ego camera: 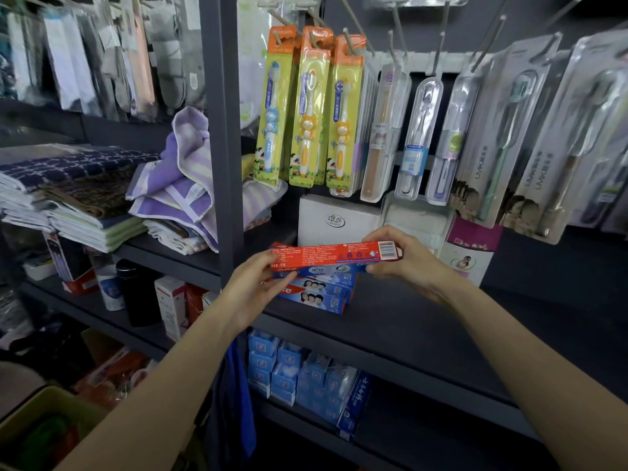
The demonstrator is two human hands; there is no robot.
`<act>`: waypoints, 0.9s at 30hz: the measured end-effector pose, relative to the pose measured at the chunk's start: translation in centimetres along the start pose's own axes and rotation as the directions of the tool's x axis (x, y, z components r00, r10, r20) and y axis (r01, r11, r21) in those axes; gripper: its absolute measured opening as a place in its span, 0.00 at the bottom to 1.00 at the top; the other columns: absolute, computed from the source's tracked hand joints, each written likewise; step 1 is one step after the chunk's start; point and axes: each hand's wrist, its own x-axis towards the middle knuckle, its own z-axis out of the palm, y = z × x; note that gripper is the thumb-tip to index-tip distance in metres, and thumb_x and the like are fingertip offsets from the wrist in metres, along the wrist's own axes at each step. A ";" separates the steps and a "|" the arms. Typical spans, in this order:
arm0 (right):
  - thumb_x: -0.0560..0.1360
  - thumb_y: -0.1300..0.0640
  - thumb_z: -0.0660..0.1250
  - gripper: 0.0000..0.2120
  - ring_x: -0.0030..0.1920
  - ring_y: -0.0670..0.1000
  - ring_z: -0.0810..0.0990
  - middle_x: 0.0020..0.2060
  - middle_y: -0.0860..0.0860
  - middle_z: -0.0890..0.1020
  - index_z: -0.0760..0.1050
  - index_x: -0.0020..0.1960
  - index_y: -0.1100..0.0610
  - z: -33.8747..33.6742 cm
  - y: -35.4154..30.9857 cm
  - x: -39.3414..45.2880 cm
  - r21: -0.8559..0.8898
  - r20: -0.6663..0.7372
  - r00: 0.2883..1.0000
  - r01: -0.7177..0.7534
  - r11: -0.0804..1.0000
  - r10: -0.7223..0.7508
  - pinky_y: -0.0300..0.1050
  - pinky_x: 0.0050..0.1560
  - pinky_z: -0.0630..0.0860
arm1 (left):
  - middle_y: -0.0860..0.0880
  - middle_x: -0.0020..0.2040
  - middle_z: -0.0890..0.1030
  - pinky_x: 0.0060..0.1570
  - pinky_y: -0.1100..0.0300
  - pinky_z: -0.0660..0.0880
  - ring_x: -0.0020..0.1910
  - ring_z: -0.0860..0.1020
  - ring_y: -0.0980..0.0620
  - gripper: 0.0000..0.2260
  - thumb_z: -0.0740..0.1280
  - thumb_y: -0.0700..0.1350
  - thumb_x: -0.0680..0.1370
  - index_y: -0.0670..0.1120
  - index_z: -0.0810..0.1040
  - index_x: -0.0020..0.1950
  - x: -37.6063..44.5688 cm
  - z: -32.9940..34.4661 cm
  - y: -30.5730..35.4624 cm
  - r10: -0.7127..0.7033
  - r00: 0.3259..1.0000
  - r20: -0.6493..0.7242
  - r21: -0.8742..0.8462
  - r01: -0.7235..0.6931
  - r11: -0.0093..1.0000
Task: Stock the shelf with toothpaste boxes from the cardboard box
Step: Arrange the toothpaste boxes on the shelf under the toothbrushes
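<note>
- We face a dark shelf [390, 321] with a second board below it and an upright post to the left.
- Low in the left corner we see the rim of a cardboard box [32, 407]; its contents are too blurred for us to name.
- Toothbrush packs [307, 110] hang above the shelf's back edge.
- A white carton [334, 220] stands at the back of the shelf.
- Stacked blue toothpaste boxes [321, 294] lie near the shelf's front edge, beside the post.
- We hold a red toothpaste box [334, 254] level, just above that stack.
- Our left hand [258, 285] pinches its left end, fingers curled round it.
- Our right hand [404, 258] has its grip closed on the barcode end, thumb on top.
</note>
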 end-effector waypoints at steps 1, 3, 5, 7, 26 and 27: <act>0.70 0.72 0.68 0.15 0.41 0.42 0.80 0.44 0.50 0.78 0.73 0.48 0.54 -0.1 -0.2 -0.2 0.006 0.029 0.999 -0.019 1.000 0.019 0.36 0.37 0.79 | 0.43 0.47 0.80 0.44 0.61 0.81 0.47 0.80 0.49 0.04 0.61 0.38 0.78 0.43 0.75 0.49 0.0 -0.1 0.0 0.019 1.000 -0.002 0.028 -0.019 0.999; 0.72 0.66 0.68 0.10 0.46 0.47 0.80 0.51 0.51 0.77 0.73 0.49 0.54 -0.2 -0.2 -0.5 0.087 0.063 0.992 -0.117 0.989 0.111 0.39 0.41 0.80 | 0.46 0.46 0.79 0.42 0.61 0.80 0.46 0.79 0.49 0.09 0.58 0.34 0.77 0.46 0.75 0.46 0.0 -0.3 0.0 0.066 0.998 0.011 0.105 -0.067 0.992; 0.74 0.59 0.67 0.07 0.48 0.49 0.80 0.54 0.54 0.77 0.74 0.52 0.55 -0.3 -0.2 -0.8 0.144 0.089 0.970 -0.238 0.961 0.227 0.40 0.42 0.79 | 0.48 0.50 0.79 0.39 0.61 0.78 0.50 0.77 0.50 0.16 0.54 0.28 0.73 0.47 0.74 0.42 -0.1 -0.5 0.1 0.122 0.990 0.066 0.135 -0.130 0.982; 0.75 0.58 0.67 0.07 0.45 0.47 0.80 0.50 0.53 0.81 0.76 0.53 0.56 -0.2 0.1 -1.1 0.029 0.169 0.940 -0.307 0.951 0.298 0.37 0.43 0.80 | 0.51 0.53 0.79 0.36 0.63 0.78 0.53 0.76 0.51 0.19 0.52 0.25 0.71 0.46 0.74 0.43 -0.2 -0.7 0.2 0.154 0.981 0.120 0.121 -0.168 0.978; 0.75 0.59 0.68 0.13 0.59 0.54 0.73 0.56 0.56 0.78 0.73 0.58 0.60 7.0 3.4 2.9 -0.613 -0.171 0.968 0.042 0.789 -0.184 0.43 0.56 0.68 | 0.45 0.65 0.72 0.62 0.62 0.66 0.65 0.69 0.52 0.20 0.53 0.28 0.78 0.38 0.67 0.69 0.7 -3.5 -3.0 0.253 0.966 -0.051 0.651 -0.160 0.742; 0.75 0.59 0.68 0.13 0.59 0.54 0.72 0.55 0.55 0.77 0.73 0.59 0.60 7.4 3.6 3.1 -0.613 -0.181 0.967 0.033 0.789 -0.181 0.43 0.57 0.67 | 0.44 0.67 0.72 0.63 0.61 0.65 0.65 0.69 0.52 0.20 0.53 0.28 0.78 0.39 0.67 0.69 0.7 -3.6 -3.0 0.243 0.969 -0.045 0.662 -0.153 0.734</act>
